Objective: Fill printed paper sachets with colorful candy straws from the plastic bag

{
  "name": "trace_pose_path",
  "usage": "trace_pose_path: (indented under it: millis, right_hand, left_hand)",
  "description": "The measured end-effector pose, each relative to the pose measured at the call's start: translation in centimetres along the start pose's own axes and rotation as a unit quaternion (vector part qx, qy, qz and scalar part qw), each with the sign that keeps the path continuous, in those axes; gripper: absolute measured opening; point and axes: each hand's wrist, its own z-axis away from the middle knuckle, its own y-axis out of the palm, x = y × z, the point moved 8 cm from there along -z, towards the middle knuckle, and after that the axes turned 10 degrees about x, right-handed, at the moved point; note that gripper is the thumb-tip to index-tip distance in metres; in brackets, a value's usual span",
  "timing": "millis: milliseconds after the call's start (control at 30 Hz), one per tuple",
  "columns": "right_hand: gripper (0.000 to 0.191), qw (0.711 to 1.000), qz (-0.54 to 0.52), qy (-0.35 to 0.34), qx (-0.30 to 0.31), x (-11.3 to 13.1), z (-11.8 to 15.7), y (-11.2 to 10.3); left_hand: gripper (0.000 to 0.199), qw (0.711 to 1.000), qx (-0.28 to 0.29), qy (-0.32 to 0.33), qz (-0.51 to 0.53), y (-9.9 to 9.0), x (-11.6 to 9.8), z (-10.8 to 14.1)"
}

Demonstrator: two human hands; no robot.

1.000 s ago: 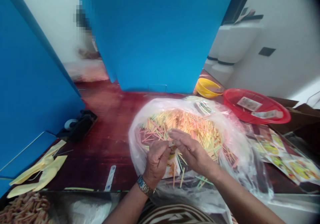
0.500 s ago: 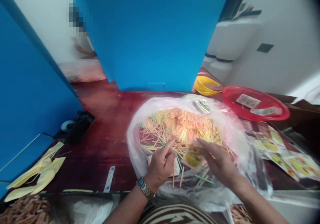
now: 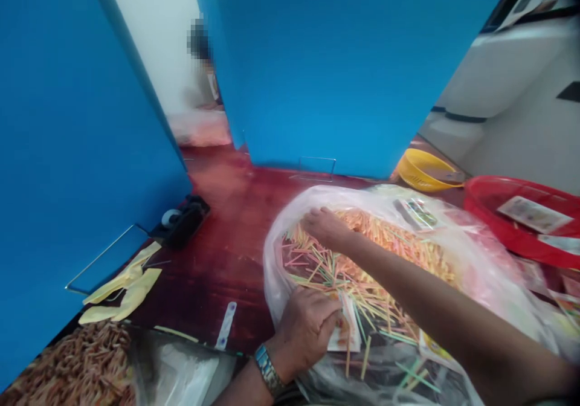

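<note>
Many thin coloured sticks point(image 3: 396, 243), pink, yellow, orange and green, lie loose in a wide, opened clear plastic bag point(image 3: 278, 285). At the pile's far left, my right hand point(image 3: 326, 228) reaches down onto the sticks, its fingertips partly hidden and blurred. My left hand point(image 3: 308, 327), with a metal watch at the wrist, is curled at the near left of the bag. Its thumb and fingers close on the edge of a white printed packet point(image 3: 347, 327). A second packet, with yellow print point(image 3: 432, 347), shows partly beneath my right forearm.
Blue panels point(image 3: 335, 74) stand behind the dark red table point(image 3: 217, 261). A yellow basket point(image 3: 423, 173) and a red basket point(image 3: 487, 212) sit at right. A tape dispenser point(image 3: 183, 222), yellow strips point(image 3: 136, 291) and brown twisted pieces point(image 3: 86, 364) are at left. Another person shows behind the panels.
My right hand has left the yellow-printed packet and moved to the far left of the sticks. My left hand has turned palm down over the white packet. The view has swung left.
</note>
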Motion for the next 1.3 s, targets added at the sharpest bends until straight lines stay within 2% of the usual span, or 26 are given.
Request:
trace_pose_path:
  millis: [100,167,300,367,433,500,567,633,700,733,767,833,933,1033,1100,1200,1300]
  right_hand:
    - [0.019,0.994,0.038,-0.105,0.016,0.8,-2.3,1.2]
    - [0.017,0.989,0.05,-0.136,0.027,1.2,-3.1,2.1]
    - [0.017,0.99,0.048,-0.131,0.035,1.4,-3.7,2.1]
    - [0.017,0.992,0.05,-0.115,0.028,1.0,-3.0,0.9]
    - [0.017,0.998,-0.004,-0.058,0.004,-0.1,-1.5,-1.0]
    - [0.017,0.99,-0.133,0.026,-0.025,-1.4,0.9,-2.7]
    - [0.018,0.954,-0.284,0.085,-0.041,-1.7,3.7,-3.3]
    - [0.021,0.897,-0.427,0.109,-0.038,-0.7,6.2,-2.8]
    - [0.02,0.829,-0.539,0.138,-0.053,0.4,7.9,-1.7]
    - [0.018,0.807,-0.566,0.154,-0.066,0.8,8.5,-1.2]
    - [0.016,0.805,-0.564,0.166,-0.078,1.1,8.9,-0.9]
    - [0.012,0.821,-0.533,0.179,-0.094,1.6,9.2,-0.7]
    - [0.011,0.831,-0.517,0.179,-0.1,2.1,9.4,-0.7]
    - [0.022,0.815,-0.547,0.155,-0.11,2.9,9.6,-0.9]
    - [0.03,0.798,-0.568,0.146,-0.143,3.2,9.9,-0.9]
    - [0.049,0.78,-0.567,0.169,-0.202,3.2,10.7,-0.4]
    - [0.058,0.791,-0.558,0.167,-0.19,3.4,11.3,0.1]
  left_hand:
    - [0.021,0.999,-0.011,-0.004,0.032,-0.2,0.8,0.3]
    - [0.022,0.999,-0.013,-0.001,0.052,-0.2,1.0,0.3]
    - [0.022,0.995,-0.034,-0.012,0.092,-0.7,1.3,0.4]
    - [0.022,0.989,-0.064,-0.039,0.129,-1.2,2.1,0.5]
    - [0.022,0.972,-0.114,-0.083,0.19,-1.8,3.5,0.5]
    - [0.024,0.931,-0.174,-0.137,0.291,-2.0,5.4,0.2]
    - [0.033,0.86,-0.209,-0.183,0.429,-1.3,7.0,-0.5]
    - [0.04,0.768,-0.195,-0.196,0.577,0.3,7.2,-1.9]
    - [0.042,0.679,-0.155,-0.176,0.695,1.9,5.8,-3.4]
    - [0.04,0.644,-0.141,-0.16,0.734,2.4,5.0,-3.9]
    - [0.036,0.619,-0.13,-0.145,0.76,2.9,4.1,-4.3]
    - [0.032,0.594,-0.127,-0.13,0.784,3.5,3.1,-4.5]
    - [0.031,0.575,-0.151,-0.14,0.792,4.3,2.9,-4.2]
    - [0.029,0.573,-0.192,-0.134,0.785,4.0,3.4,-3.9]
    - [0.032,0.587,-0.194,-0.116,0.777,3.7,3.3,-4.0]
    - [0.035,0.613,-0.172,-0.118,0.762,3.7,3.0,-4.4]
    - [0.034,0.633,-0.188,-0.149,0.736,3.9,3.6,-4.3]
